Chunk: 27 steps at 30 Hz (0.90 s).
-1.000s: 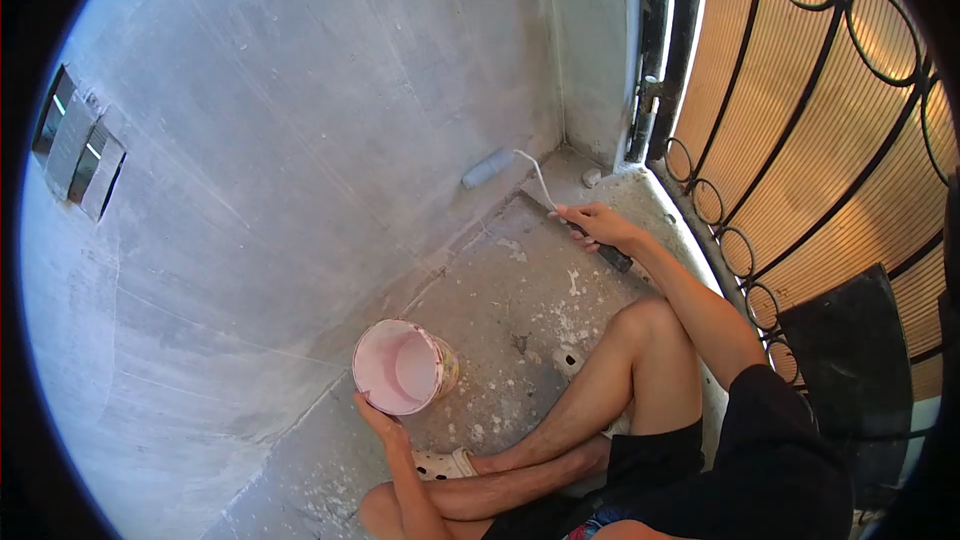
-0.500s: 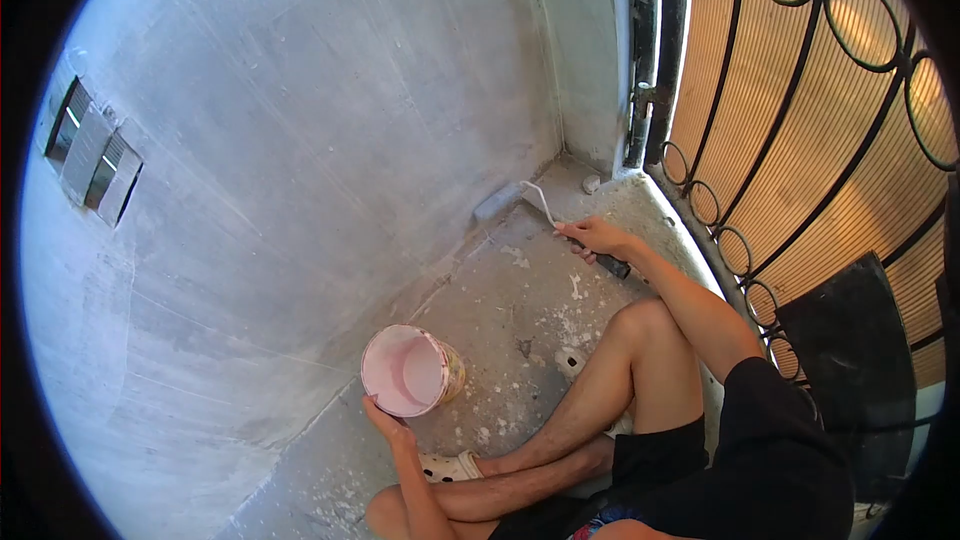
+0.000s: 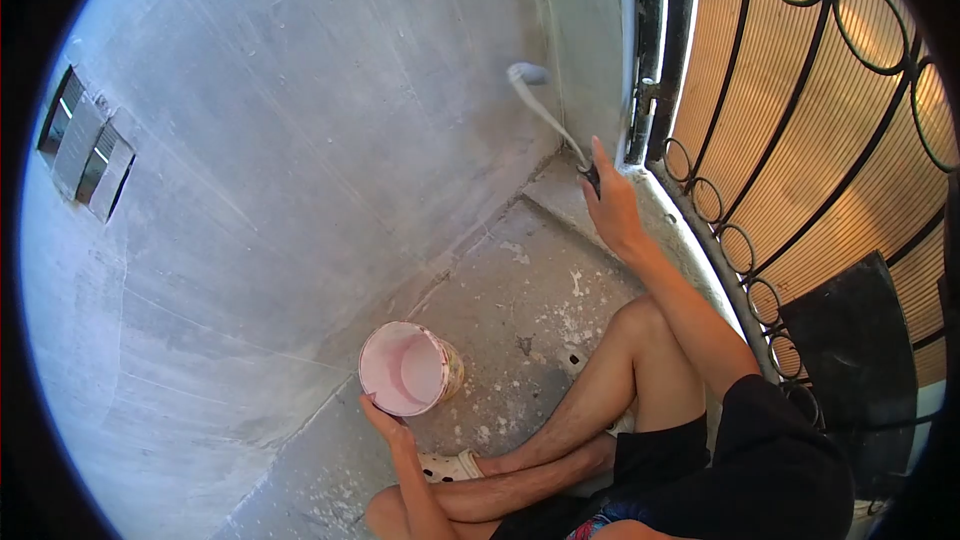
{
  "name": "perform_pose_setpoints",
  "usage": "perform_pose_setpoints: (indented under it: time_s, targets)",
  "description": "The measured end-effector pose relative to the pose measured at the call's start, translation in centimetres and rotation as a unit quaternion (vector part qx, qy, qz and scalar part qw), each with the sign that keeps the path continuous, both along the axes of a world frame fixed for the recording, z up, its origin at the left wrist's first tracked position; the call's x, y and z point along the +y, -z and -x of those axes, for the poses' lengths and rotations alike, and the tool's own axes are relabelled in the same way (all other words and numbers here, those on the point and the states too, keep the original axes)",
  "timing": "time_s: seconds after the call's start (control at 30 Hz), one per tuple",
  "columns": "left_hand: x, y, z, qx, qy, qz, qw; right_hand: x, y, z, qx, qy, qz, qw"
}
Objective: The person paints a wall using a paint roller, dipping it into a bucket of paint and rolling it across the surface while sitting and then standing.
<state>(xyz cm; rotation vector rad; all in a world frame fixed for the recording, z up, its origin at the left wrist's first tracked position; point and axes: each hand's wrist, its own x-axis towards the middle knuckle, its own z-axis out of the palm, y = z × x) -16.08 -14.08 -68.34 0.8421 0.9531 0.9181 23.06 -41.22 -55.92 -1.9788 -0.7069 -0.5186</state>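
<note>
Nearest to the camera, the person sits on the floor [image 3: 520,275] in black shorts [image 3: 765,460], with bare legs folded and a white clog [image 3: 446,463] on one foot. Just in front of the clog, the left hand [image 3: 384,420] is closed on the near rim of the paint bucket [image 3: 405,368]. The bucket stands tilted on the floor close to the wall, its mouth turned toward the camera, and its inside is coated with pale pink paint. The concrete floor around it carries many white splashes. Farther away, the right hand [image 3: 612,208] is raised and grips the dark handle of the paint roller [image 3: 527,73], with the fingers wrapped around it. The thin metal stem goes up and to the left from the hand, and the roller head lies against the grey wall [image 3: 300,140] near the corner, high above the floor. On the left of this wall there is a small vent [image 3: 84,145]. On the right side stands a black metal gate [image 3: 690,60] with ring ornaments.
</note>
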Motion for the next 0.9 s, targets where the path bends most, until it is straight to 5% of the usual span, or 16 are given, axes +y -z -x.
perform_pose_setpoints:
  time_s: [0.13,0.2,0.53,0.7,0.9]
  targets:
    - [0.1,0.4,0.4,0.007,0.014,-0.012,1.0,2.5,1.9,-1.3,-0.129,-0.004,-0.019,0.992]
    - [-0.2,0.0,0.0,-0.005,-0.005,-0.021,1.0,3.5,2.2,-0.9,0.168,-0.09,0.069,0.979]
    - [-0.5,-0.7,-0.4,0.002,-0.017,-0.009,1.0,3.7,8.2,-1.8,0.21,-0.155,0.093,0.961]
    - [-0.3,-0.3,-0.3,0.005,-0.022,-0.01,1.0,1.8,9.3,-1.6,0.205,-0.145,0.2,0.947]
    - [-0.8,-0.9,-0.6,-0.012,-0.009,-0.016,1.0,2.0,8.4,-1.3,0.213,-0.146,0.174,0.95]
